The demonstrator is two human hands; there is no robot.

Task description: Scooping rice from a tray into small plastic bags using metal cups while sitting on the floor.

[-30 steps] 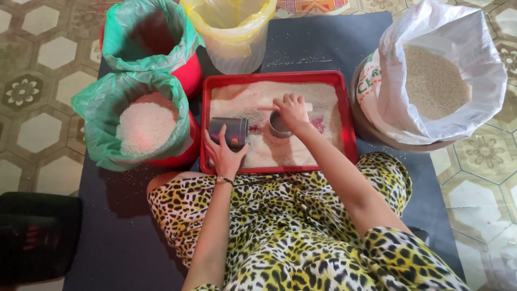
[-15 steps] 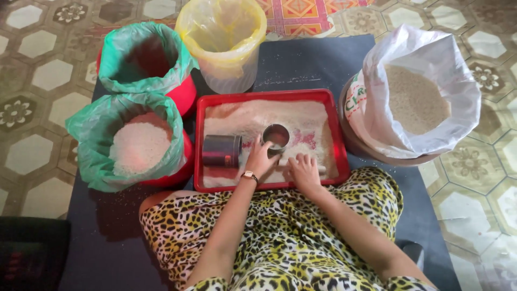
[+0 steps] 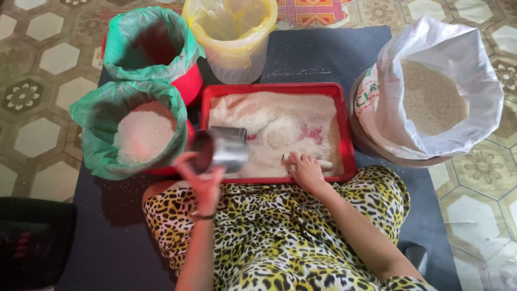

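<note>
**Tin cup lifted at the tray's left edge, other hand resting in the rice**

Head view. My left hand [image 3: 200,180] is closed around a shiny cylindrical metal cup [image 3: 222,149], which I hold tipped on its side with the open mouth facing left. The cup hangs over the left end of the shallow red rectangular plastic tray [image 3: 346,126], just beside the tray's left rim. The cup's inside looks dark, and I cannot tell whether any grain is in it.

My right hand [image 3: 305,168] lies palm down inside the tray at its near edge, fingers spread on the white rice [image 3: 274,121] that covers most of the tray floor. Under the fingertips lies a small pale stick-like thing [image 3: 325,163]; my fingers rest on it rather than close round it, so that hand is open.

Left of the tray, touching its corner, stands a red bucket lined with a green plastic bag [image 3: 91,134], part full of white rice. Behind that one, to the tray's far left, is a second green-lined red bucket [image 3: 153,46]; its inside is in shadow. Directly behind the tray stands a clear tub lined with a yellow bag [image 3: 231,32]. Right of the tray, just beside its rim, sits a large white woven sack [image 3: 436,129] rolled open on slightly darker grain.

All of it stands on a dark mat [image 3: 323,54] over patterned floor tiles. My lap, in leopard-print cloth, touches the tray's near side.
</note>
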